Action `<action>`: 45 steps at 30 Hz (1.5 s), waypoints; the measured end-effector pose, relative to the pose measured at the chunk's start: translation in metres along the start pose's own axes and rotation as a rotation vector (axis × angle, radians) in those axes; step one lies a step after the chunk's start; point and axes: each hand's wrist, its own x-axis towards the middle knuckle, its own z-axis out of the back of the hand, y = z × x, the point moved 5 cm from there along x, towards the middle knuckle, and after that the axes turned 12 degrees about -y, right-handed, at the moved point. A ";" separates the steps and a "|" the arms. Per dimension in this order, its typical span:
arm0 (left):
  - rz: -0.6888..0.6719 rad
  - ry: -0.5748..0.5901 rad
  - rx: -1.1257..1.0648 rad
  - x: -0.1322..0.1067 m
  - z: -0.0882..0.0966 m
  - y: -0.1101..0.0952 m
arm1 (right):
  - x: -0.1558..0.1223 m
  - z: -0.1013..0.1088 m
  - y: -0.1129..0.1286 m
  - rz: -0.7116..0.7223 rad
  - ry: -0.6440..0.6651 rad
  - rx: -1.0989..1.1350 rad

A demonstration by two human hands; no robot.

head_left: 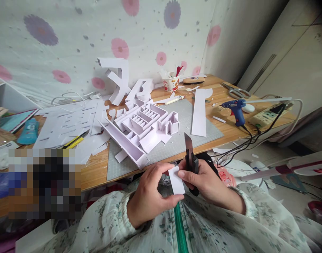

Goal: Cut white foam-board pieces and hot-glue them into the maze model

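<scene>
My left hand (150, 193) pinches a small white foam-board piece (176, 181) between thumb and fingers, close to my body. My right hand (207, 182) is wrapped round a black utility knife (190, 158) whose blade points up, and its thumb touches the white piece. Both hands are below the front edge of the wooden desk (97, 168). Just beyond them, on a grey cutting mat (187, 140), stands a white foam-board building model (142, 126).
White offcuts and cut sheets (68, 123) cover the desk's left. A long white strip (199, 112) lies on the mat's right. A blue glue gun (236, 109), scissors (236, 92), a power strip (266, 116) and cables occupy the right end. A cup (171, 82) stands at the back.
</scene>
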 end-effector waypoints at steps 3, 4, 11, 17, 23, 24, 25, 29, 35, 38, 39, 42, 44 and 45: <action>-0.021 0.015 0.010 -0.003 -0.002 0.002 | 0.000 0.000 -0.001 -0.018 -0.027 0.016; -0.017 0.022 0.009 -0.004 -0.002 0.003 | -0.001 0.000 -0.001 -0.027 -0.038 0.023; 0.064 0.053 -0.063 -0.003 -0.006 0.008 | -0.001 0.000 -0.006 -0.079 -0.051 0.055; 0.131 0.029 -0.082 -0.001 -0.005 0.009 | -0.001 0.006 -0.003 0.010 -0.025 0.013; 0.169 0.028 -0.316 -0.003 -0.011 0.014 | -0.003 -0.004 -0.014 -0.194 -0.019 0.280; 0.191 0.027 -0.376 -0.005 -0.013 0.015 | -0.003 -0.006 -0.016 -0.226 -0.020 0.335; 0.216 0.029 -0.433 -0.006 -0.015 0.017 | -0.003 -0.009 -0.018 -0.251 -0.021 0.378; 0.302 0.052 -0.620 -0.008 -0.022 0.020 | -0.003 -0.016 -0.022 -0.277 -0.025 0.479; 0.368 -0.012 -0.719 -0.007 -0.024 0.021 | -0.003 -0.016 -0.022 -0.212 0.011 0.380; 0.385 -0.028 -0.739 -0.007 -0.019 0.021 | -0.002 -0.001 -0.011 -0.007 -0.008 0.024; 0.387 -0.026 -0.725 -0.007 -0.017 0.021 | -0.002 0.005 -0.006 0.079 -0.013 -0.132; 0.386 -0.014 -0.686 -0.007 -0.013 0.021 | -0.007 0.022 0.004 0.302 -0.002 -0.595; 0.374 -0.016 -0.674 -0.007 -0.011 0.021 | -0.012 0.030 0.005 0.377 0.027 -0.820; 0.364 -0.013 -0.671 -0.006 -0.011 0.022 | -0.014 0.032 0.005 0.398 0.046 -0.895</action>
